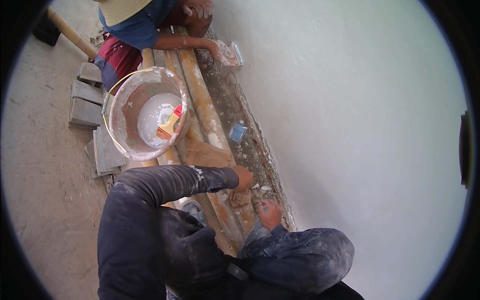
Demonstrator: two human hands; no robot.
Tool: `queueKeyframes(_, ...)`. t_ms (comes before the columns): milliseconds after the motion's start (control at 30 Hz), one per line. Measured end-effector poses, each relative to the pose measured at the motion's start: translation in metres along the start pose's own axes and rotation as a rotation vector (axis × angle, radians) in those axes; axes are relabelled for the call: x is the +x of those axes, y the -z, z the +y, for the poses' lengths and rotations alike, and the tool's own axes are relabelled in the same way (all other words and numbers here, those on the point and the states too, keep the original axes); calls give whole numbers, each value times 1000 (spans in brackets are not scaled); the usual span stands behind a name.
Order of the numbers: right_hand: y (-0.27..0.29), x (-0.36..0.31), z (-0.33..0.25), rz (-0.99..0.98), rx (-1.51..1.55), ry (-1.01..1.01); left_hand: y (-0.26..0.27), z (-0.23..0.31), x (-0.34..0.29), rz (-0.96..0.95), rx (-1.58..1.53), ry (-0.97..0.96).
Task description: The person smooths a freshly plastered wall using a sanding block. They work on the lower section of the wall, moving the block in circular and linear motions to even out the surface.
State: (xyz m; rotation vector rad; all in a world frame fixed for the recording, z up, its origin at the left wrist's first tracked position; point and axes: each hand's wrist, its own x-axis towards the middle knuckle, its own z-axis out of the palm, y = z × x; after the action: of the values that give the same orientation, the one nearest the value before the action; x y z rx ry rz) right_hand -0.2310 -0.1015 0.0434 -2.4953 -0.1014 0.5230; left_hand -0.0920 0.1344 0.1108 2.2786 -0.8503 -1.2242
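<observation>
My left hand (243, 179), at the end of a dark, dust-marked sleeve, is closed over the edge of the bamboo poles (200, 107). Just below it is a crumpled brown piece (240, 198), paper or cloth; whether the fingers grip it is hidden. My right hand (270, 214) is low by the foot of the wall, close to my bent knee. Its fingers are curled, and what they hold is too small to make out. Pale flakes (261, 188) lie on the rough strip between the hands. A flat sheet of brown paper (207, 152) rests on the poles.
A bucket (114, 122) of white liquid, with a paintbrush (171, 122) inside, stands left on the poles. Beyond it a co-worker in a hat (120, 10) reaches toward the pale wall (360, 115). A blue square piece (237, 132) lies in the rough strip. Grey blocks (86, 105) are stacked left.
</observation>
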Motion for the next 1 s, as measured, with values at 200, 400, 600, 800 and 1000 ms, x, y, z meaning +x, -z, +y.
queueKeyframes(200, -1, 1, 2, 5, 41, -12, 1, 1, 2, -18, 5, 5)
queueKeyframes(400, -3, 3, 6, 29, 62, 6, 2, 1, 5, -5, -8, -1)
queueKeyframes(600, -2, 4, 4, 23, 51, 13, -3, -3, 11, -25, -2, 26)
queueKeyframes(800, -5, 4, 7, 24, 73, -11, 4, 1, 6, -16, -22, 9)
queueKeyframes(1000, -4, 5, 8, 16, 46, -11, -4, -5, 12, -12, 2, -15)
